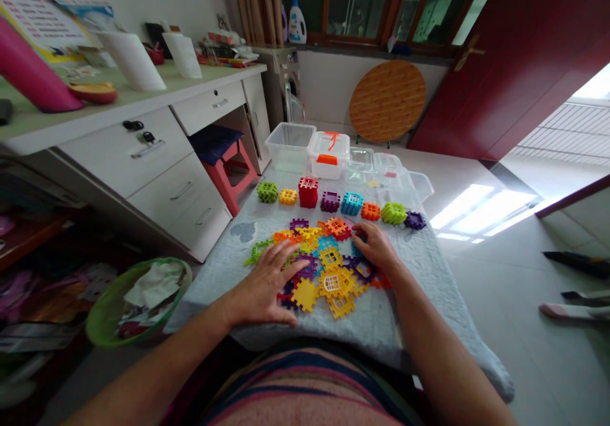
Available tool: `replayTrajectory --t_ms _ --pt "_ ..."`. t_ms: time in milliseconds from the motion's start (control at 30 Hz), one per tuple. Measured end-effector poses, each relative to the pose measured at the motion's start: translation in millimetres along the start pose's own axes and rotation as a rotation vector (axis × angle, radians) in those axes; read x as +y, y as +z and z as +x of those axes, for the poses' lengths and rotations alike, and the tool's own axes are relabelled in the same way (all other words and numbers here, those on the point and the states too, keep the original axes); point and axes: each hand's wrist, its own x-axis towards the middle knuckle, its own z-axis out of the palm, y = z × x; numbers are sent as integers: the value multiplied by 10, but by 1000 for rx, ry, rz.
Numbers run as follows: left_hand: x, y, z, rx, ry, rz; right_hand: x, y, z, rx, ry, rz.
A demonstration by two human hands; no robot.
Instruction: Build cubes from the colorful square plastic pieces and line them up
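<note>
A heap of flat plastic building panels with notched edges lies on the cloth-covered table (419, 311). Spread fingers of my left hand (269, 280) rest over the heap's left side, near a purple panel (306, 266) and a solid yellow panel (305, 294). At the heap's right edge is my right hand (379, 247), its thumb and forefinger apart beside a blue piece, with nothing visibly held. A yellow window panel (332, 283) and an orange panel (338, 227) lie between the hands. Behind them stands a row of assembled cubes, among them a tall red block (308, 192) and a turquoise cube (352, 203).
Clear plastic boxes (290, 143) stand along the table's far end, one with an orange-clipped lid (328, 154). To the left are a red stool (233, 175), a desk with drawers (162, 159) and a green basket (102, 315). A round wooden tabletop (388, 102) leans by the wall.
</note>
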Motion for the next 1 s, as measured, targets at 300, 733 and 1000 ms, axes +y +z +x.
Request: replayTrajectory --t_ms 300,733,1000 --pt "37 173 125 62 66 204 -658 -357 -605 -341 -255 -25" --pt "49 204 187 120 81 222 -625 -141 -792 -203 -305 -41" --pt "76 184 217 143 73 237 -556 -179 -346 -152 -107 74"
